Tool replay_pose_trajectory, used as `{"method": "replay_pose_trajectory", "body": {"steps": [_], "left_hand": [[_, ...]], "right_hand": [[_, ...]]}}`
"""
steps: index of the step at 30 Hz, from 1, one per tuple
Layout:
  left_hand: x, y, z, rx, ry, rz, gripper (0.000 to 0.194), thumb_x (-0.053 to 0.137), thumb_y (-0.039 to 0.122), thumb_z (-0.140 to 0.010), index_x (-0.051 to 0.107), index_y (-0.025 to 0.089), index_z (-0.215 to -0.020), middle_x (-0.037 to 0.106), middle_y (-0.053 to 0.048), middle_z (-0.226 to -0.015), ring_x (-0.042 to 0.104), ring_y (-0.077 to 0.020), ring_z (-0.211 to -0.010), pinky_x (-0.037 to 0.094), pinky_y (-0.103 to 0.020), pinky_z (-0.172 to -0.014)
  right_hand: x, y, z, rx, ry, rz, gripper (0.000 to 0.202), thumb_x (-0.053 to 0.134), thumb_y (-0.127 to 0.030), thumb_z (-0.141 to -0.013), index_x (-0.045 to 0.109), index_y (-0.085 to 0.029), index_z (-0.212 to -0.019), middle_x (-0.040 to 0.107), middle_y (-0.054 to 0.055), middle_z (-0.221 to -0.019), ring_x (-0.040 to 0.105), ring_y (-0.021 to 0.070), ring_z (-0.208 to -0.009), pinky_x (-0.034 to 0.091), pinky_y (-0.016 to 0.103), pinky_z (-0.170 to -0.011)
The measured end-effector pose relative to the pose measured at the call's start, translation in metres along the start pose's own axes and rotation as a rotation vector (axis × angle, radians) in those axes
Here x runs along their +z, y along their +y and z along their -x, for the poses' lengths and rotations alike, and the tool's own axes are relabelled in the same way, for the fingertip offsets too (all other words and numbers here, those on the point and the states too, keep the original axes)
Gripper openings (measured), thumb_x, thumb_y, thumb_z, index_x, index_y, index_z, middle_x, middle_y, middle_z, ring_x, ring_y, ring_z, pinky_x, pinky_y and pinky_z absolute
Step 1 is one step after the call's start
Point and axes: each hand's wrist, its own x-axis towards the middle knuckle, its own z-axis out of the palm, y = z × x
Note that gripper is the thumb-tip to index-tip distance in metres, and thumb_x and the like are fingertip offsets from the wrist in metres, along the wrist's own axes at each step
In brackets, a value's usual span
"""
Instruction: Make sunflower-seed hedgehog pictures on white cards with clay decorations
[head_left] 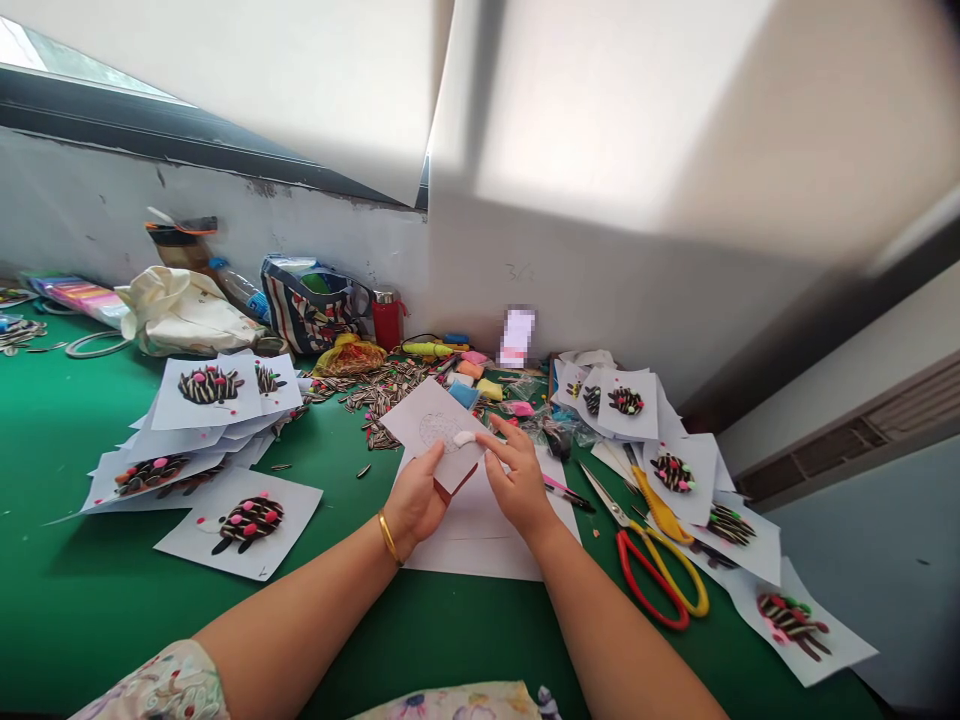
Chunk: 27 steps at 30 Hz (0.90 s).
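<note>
My left hand point(420, 500), with a gold bangle at the wrist, grips a small white card point(420, 405) by its near edge, thumb on top. On the card is a faint pencilled outline of a rounded shape. A lump of white modelling clay point(464, 438) lies over the outline's right side. One fingertip of my right hand point(519, 480) touches this clay, while the other fingers are spread apart. Beneath both hands lies a larger white sheet point(480, 545).
Finished seed-and-clay cards point(251, 520) are stacked at left, with another stack point(675, 475) at right. Scissors point(652, 560) lie beside my right forearm. Behind are loose sunflower seeds point(390, 390), coloured clay packs point(489, 388), a striped bag point(311, 310) and a red flask point(386, 322).
</note>
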Motion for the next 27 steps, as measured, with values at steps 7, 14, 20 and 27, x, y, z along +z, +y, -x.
{"method": "replay_pose_trajectory", "body": {"steps": [7, 14, 20, 27], "left_hand": [[0.0008, 0.0011, 0.0009, -0.002, 0.017, 0.002, 0.027, 0.059, 0.022, -0.091, 0.065, 0.013, -0.115, 0.071, -0.012, -0.117, 0.068, -0.0238, -0.106, 0.053, -0.039, -0.099], [0.0003, -0.0002, 0.0017, 0.021, 0.011, -0.048, 0.025, 0.058, 0.021, -0.091, 0.066, 0.013, -0.114, 0.069, -0.013, -0.121, 0.067, -0.0252, -0.108, 0.052, -0.042, -0.100], [0.0024, -0.0039, 0.0069, 0.030, -0.077, -0.049, 0.032, 0.062, 0.021, -0.089, 0.063, 0.014, -0.121, 0.071, -0.013, -0.119, 0.067, -0.0254, -0.109, 0.050, -0.042, -0.102], [-0.0009, -0.0070, 0.0063, 0.003, -0.100, -0.036, 0.034, 0.064, 0.022, -0.089, 0.063, 0.016, -0.122, 0.072, -0.011, -0.117, 0.068, -0.0254, -0.108, 0.052, -0.042, -0.101]], "right_hand": [[-0.0004, 0.0002, -0.0006, 0.000, -0.003, -0.011, 0.033, 0.050, -0.020, -0.091, 0.072, -0.028, -0.113, 0.055, 0.006, -0.140, 0.045, 0.0270, -0.131, 0.035, 0.052, -0.111], [-0.0018, 0.0000, -0.0017, 0.038, 0.078, -0.046, 0.023, 0.059, -0.024, -0.089, 0.073, -0.026, -0.106, 0.060, 0.008, -0.130, 0.049, 0.0266, -0.125, 0.037, 0.050, -0.108], [0.0000, 0.0018, -0.0030, 0.119, 0.107, -0.102, 0.012, 0.069, -0.027, -0.083, 0.074, -0.026, -0.093, 0.062, 0.008, -0.123, 0.052, 0.0268, -0.119, 0.039, 0.049, -0.104], [0.0003, 0.0011, -0.0033, 0.130, 0.133, -0.119, 0.009, 0.067, -0.030, -0.086, 0.074, -0.025, -0.086, 0.064, 0.009, -0.119, 0.054, 0.0262, -0.117, 0.040, 0.048, -0.102]]}}
